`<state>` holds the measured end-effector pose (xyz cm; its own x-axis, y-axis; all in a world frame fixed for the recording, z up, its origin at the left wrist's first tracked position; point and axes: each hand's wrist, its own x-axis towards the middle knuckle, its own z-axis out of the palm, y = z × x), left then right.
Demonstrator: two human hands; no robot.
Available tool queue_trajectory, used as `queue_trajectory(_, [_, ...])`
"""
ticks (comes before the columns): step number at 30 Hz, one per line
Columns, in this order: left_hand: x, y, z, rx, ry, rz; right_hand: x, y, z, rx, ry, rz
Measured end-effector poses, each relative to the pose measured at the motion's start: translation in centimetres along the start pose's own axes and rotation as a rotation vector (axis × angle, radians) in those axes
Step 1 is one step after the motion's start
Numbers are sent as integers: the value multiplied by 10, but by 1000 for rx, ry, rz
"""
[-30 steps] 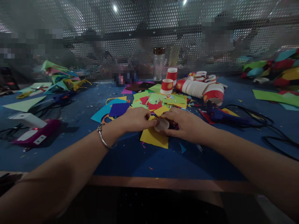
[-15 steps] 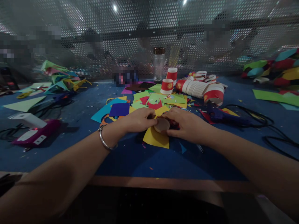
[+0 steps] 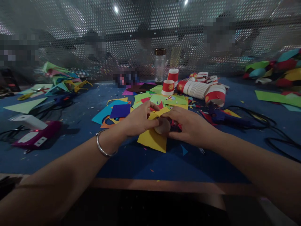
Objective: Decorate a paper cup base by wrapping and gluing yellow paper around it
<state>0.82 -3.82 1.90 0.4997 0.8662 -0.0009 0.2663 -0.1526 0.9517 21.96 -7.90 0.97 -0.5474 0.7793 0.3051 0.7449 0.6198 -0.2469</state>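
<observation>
A paper cup [image 3: 162, 126] lies on its side, its pale round end facing me and some red showing at its right. It rests on a sheet of yellow paper [image 3: 152, 140], whose far part rises behind the cup. My right hand [image 3: 188, 127] is curled round the cup's right side, thumb at the near edge and fingers over the top. My left hand [image 3: 138, 119] pinches the yellow paper by the cup's left side, thumb against the round end and index finger raised. The left fingertips are partly hidden.
Coloured paper scraps [image 3: 119, 111] lie beyond my hands. Red-and-white paper cups [image 3: 168, 88] and a glass bottle [image 3: 160, 67] stand behind. A blue glue gun [image 3: 225, 117] with a black cord is on the right, a purple power strip [image 3: 39, 135] on the left.
The yellow paper has turned, its near edge shifting left and slightly toward me. My left index finger has lifted away from the cup. The right hand stays on the cup.
</observation>
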Motion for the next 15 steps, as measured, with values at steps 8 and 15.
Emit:
queue_trajectory(8, [-10, 8, 4, -578, -71, -356, -4, -1, -6, 3, 71, -33])
queue_trajectory(15, [-15, 13, 9, -670, -41, -449, -6, -5, -9, 3, 135, -68])
